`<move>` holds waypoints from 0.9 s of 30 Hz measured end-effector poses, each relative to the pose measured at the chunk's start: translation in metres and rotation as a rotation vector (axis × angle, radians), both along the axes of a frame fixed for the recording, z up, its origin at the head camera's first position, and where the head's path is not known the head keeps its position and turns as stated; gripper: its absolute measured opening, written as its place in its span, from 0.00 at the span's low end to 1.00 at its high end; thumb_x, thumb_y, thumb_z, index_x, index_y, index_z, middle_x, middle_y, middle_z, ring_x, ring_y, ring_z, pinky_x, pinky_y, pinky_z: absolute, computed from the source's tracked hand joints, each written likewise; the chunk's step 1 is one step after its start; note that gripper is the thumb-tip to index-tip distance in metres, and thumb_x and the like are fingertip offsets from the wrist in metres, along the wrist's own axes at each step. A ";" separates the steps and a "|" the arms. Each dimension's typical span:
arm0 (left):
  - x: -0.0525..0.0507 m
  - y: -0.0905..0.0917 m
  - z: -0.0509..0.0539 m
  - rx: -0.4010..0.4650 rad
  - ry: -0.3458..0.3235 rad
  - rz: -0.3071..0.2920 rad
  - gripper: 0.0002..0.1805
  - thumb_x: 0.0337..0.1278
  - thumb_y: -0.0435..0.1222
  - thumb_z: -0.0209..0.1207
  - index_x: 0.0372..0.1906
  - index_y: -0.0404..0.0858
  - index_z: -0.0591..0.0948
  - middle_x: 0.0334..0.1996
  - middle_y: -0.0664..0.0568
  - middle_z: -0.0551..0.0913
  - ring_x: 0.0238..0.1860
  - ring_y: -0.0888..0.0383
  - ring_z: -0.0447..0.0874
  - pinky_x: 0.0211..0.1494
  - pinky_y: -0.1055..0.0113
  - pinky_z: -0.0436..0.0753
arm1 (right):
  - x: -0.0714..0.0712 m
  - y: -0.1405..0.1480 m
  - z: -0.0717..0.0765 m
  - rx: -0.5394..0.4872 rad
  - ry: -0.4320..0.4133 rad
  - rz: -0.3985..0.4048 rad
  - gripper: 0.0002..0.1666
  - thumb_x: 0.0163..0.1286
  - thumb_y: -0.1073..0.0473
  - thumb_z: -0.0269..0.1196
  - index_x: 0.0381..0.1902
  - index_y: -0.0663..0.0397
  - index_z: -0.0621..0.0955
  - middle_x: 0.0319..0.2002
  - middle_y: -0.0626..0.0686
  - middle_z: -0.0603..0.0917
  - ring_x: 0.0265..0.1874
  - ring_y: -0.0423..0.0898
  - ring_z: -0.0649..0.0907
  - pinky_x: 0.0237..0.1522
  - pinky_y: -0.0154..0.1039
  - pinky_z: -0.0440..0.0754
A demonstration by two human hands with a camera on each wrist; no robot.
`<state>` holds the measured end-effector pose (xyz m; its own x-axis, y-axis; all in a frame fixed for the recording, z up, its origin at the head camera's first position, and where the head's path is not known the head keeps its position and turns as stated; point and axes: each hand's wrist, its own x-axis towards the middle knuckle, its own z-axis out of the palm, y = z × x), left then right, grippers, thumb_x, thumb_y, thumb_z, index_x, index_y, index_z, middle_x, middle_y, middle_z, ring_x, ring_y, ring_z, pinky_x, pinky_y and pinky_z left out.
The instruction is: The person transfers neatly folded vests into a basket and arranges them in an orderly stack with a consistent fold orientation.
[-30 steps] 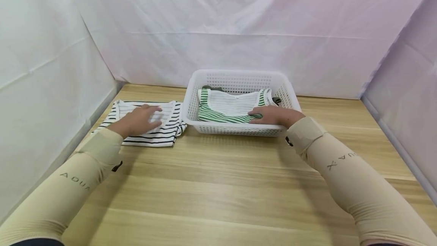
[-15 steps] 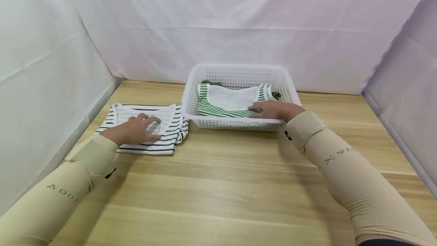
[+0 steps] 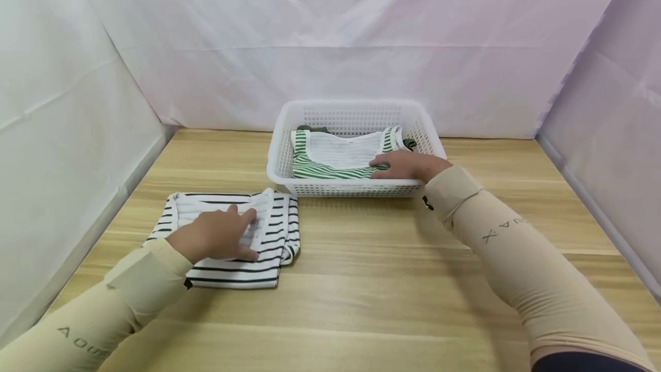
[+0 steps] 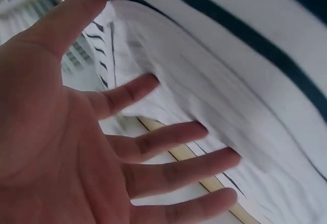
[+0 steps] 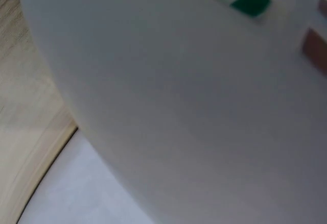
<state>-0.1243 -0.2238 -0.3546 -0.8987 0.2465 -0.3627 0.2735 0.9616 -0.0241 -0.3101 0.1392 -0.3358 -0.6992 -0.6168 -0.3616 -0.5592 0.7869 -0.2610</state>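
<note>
My left hand (image 3: 219, 235) lies over the folded black-and-white striped shirt (image 3: 258, 274), left of the basket. In the left wrist view the fingers of that hand (image 4: 102, 142) are spread against the white cloth (image 4: 204, 91). My right hand (image 3: 403, 166) reaches over the front rim of the white basket (image 3: 356, 182) and rests on the green-and-white striped shirt (image 3: 330, 171) folded inside. The basket's wall (image 5: 153, 91) fills most of the right wrist view, with little of the hand visible.
The basket stands near the back of the wooden table (image 3: 361, 280), before a white cloth backdrop (image 3: 335, 22). Dark green fabric (image 3: 409, 144) shows beneath the shirt in the basket. White walls (image 3: 46, 131) rise on both sides.
The black-striped shirt has moved toward the front and slightly right, with my left hand on it. My right hand has stayed at the green-striped shirt. The view has shifted a little.
</note>
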 end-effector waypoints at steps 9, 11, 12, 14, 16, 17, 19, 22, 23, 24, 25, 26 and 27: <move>0.020 0.054 -0.006 -0.076 0.012 -0.089 0.53 0.44 0.67 0.67 0.69 0.36 0.69 0.55 0.27 0.77 0.32 0.44 0.83 0.30 0.51 0.83 | 0.003 0.002 -0.004 -0.225 0.161 -0.098 0.24 0.78 0.52 0.54 0.65 0.58 0.77 0.64 0.61 0.79 0.63 0.59 0.78 0.65 0.58 0.74; 0.022 0.065 -0.007 -0.092 0.023 -0.106 0.53 0.43 0.68 0.67 0.69 0.37 0.69 0.53 0.30 0.79 0.31 0.45 0.82 0.29 0.52 0.83 | 0.006 0.003 -0.002 -0.303 0.219 -0.127 0.22 0.77 0.54 0.54 0.62 0.57 0.79 0.62 0.59 0.80 0.60 0.58 0.80 0.62 0.57 0.75; 0.022 0.070 -0.008 -0.103 0.029 -0.113 0.54 0.42 0.69 0.67 0.69 0.38 0.69 0.51 0.32 0.80 0.30 0.47 0.81 0.28 0.52 0.83 | 0.009 0.003 0.000 -0.342 0.259 -0.133 0.20 0.77 0.54 0.54 0.61 0.56 0.80 0.61 0.59 0.81 0.60 0.58 0.80 0.62 0.57 0.75; 0.023 0.082 -0.009 -0.131 0.047 -0.128 0.54 0.40 0.71 0.66 0.69 0.41 0.70 0.47 0.37 0.81 0.27 0.50 0.79 0.27 0.54 0.83 | 0.017 0.003 0.003 -0.427 0.352 -0.127 0.18 0.76 0.57 0.55 0.57 0.56 0.82 0.59 0.58 0.83 0.60 0.57 0.79 0.62 0.56 0.75; 0.023 0.093 -0.011 -0.161 0.072 -0.144 0.53 0.39 0.73 0.65 0.67 0.43 0.71 0.42 0.41 0.81 0.25 0.51 0.78 0.27 0.54 0.83 | 0.030 0.003 0.007 -0.528 0.468 -0.095 0.15 0.74 0.60 0.56 0.52 0.57 0.84 0.54 0.58 0.85 0.57 0.56 0.80 0.60 0.54 0.76; 0.024 0.099 -0.011 -0.177 0.083 -0.155 0.53 0.39 0.73 0.64 0.66 0.44 0.71 0.41 0.43 0.81 0.25 0.51 0.79 0.29 0.53 0.83 | 0.038 0.003 0.008 -0.584 0.527 -0.064 0.13 0.74 0.62 0.56 0.49 0.58 0.85 0.51 0.57 0.86 0.55 0.55 0.81 0.58 0.53 0.77; 0.024 0.111 -0.011 -0.203 0.103 -0.181 0.51 0.39 0.75 0.62 0.65 0.46 0.72 0.40 0.44 0.81 0.26 0.50 0.80 0.34 0.49 0.84 | 0.059 0.001 0.012 -0.688 0.607 0.015 0.11 0.71 0.66 0.57 0.44 0.59 0.86 0.44 0.56 0.88 0.44 0.51 0.83 0.49 0.48 0.81; 0.025 0.128 -0.011 -0.232 0.124 -0.231 0.49 0.41 0.75 0.60 0.63 0.47 0.72 0.40 0.45 0.81 0.29 0.47 0.83 0.43 0.42 0.84 | 0.092 0.000 0.014 -0.740 0.596 0.158 0.10 0.68 0.69 0.59 0.40 0.59 0.86 0.35 0.52 0.88 0.28 0.41 0.80 0.33 0.38 0.81; 0.025 0.133 -0.010 -0.239 0.124 -0.247 0.48 0.43 0.75 0.59 0.63 0.47 0.72 0.41 0.45 0.82 0.31 0.47 0.84 0.46 0.41 0.84 | 0.102 0.000 0.014 -0.716 0.548 0.188 0.09 0.68 0.67 0.59 0.40 0.57 0.87 0.32 0.49 0.88 0.25 0.38 0.78 0.29 0.35 0.79; 0.026 0.139 -0.009 -0.245 0.125 -0.261 0.47 0.44 0.76 0.58 0.62 0.47 0.72 0.42 0.45 0.82 0.32 0.47 0.85 0.47 0.40 0.84 | 0.110 0.000 0.012 -0.672 0.495 0.205 0.09 0.69 0.66 0.60 0.40 0.54 0.87 0.30 0.46 0.86 0.23 0.35 0.76 0.26 0.33 0.77; 0.027 0.144 -0.009 -0.252 0.127 -0.274 0.47 0.45 0.76 0.57 0.62 0.47 0.72 0.43 0.45 0.82 0.34 0.47 0.85 0.48 0.39 0.84 | 0.117 0.000 0.010 -0.614 0.445 0.213 0.08 0.70 0.63 0.61 0.39 0.52 0.87 0.28 0.44 0.85 0.21 0.33 0.74 0.25 0.31 0.75; 0.027 0.149 -0.008 -0.256 0.125 -0.284 0.46 0.45 0.76 0.57 0.62 0.47 0.72 0.44 0.46 0.82 0.35 0.47 0.86 0.48 0.39 0.84 | 0.121 0.001 0.006 -0.542 0.394 0.207 0.07 0.71 0.61 0.61 0.39 0.49 0.87 0.26 0.41 0.83 0.21 0.32 0.73 0.26 0.30 0.74; 0.028 0.154 -0.008 -0.257 0.123 -0.290 0.46 0.46 0.76 0.56 0.61 0.48 0.72 0.44 0.46 0.82 0.36 0.47 0.86 0.49 0.39 0.84 | 0.124 0.002 0.003 -0.466 0.346 0.193 0.07 0.72 0.58 0.61 0.40 0.47 0.86 0.25 0.39 0.82 0.21 0.31 0.73 0.26 0.30 0.74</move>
<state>-0.0966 -0.0700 -0.3622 -0.8457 0.4114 -0.3399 0.5126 0.8032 -0.3034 -0.1862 0.1408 -0.3329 -0.5881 -0.7824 0.2049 -0.7938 0.5098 -0.3316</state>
